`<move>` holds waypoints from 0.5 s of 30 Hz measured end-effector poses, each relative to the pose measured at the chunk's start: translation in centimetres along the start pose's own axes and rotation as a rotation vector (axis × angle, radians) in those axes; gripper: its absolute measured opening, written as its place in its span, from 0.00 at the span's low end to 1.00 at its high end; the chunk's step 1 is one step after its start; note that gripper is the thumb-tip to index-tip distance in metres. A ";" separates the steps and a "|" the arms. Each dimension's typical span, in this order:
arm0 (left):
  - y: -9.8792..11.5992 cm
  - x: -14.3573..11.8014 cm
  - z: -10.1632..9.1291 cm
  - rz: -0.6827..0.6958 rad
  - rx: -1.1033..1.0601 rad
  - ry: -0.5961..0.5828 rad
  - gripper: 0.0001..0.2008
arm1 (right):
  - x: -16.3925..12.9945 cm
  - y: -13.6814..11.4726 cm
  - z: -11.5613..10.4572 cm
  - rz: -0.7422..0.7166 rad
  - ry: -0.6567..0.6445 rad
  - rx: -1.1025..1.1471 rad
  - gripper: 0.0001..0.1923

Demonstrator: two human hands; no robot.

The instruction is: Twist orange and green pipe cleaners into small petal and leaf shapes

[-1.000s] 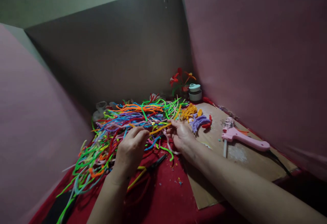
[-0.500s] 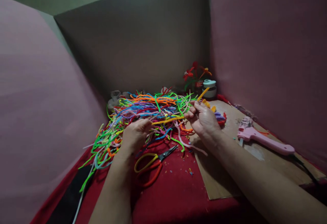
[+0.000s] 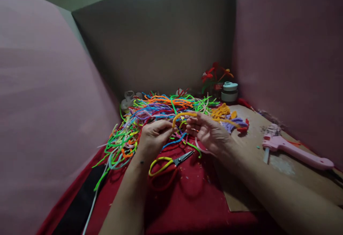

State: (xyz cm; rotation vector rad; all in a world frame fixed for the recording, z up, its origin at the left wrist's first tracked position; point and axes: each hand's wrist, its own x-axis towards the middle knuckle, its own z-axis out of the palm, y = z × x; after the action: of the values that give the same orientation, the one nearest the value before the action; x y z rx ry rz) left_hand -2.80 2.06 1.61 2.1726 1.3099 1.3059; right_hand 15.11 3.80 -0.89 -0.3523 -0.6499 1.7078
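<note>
We pinch a yellow pipe cleaner (image 3: 183,114), bent into an arch, between left hand (image 3: 154,136) and right hand (image 3: 207,132), above the scissors (image 3: 171,161).

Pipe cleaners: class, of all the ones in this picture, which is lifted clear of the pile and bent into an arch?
The orange-yellow pipe cleaner, arched between the left hand and right hand. The others lie tangled in the pile.

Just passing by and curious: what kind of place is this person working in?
Probably a small home craft corner: a heap of coloured pipe cleaners on a red cloth, scissors beside the hands, a pink glue gun on cardboard, and finished pipe-cleaner flowers at the back.
</note>
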 end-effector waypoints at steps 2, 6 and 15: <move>0.3 -0.1 0.3 0.025 0.102 -0.007 0.07 | -0.6 0.6 0.3 -0.009 -0.100 -0.030 0.16; 1.2 -0.3 0.8 0.032 0.210 -0.063 0.09 | -1.3 1.1 0.7 -0.066 -0.176 -0.285 0.13; 2.0 -0.4 0.9 0.004 0.084 -0.263 0.09 | -1.1 1.0 0.5 -0.077 -0.063 -0.631 0.12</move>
State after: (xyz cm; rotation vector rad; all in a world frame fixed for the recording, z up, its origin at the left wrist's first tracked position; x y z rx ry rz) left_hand -0.98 0.81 2.15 2.3097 1.2746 0.9411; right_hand 14.33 2.52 -1.22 -0.7039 -1.2328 1.4118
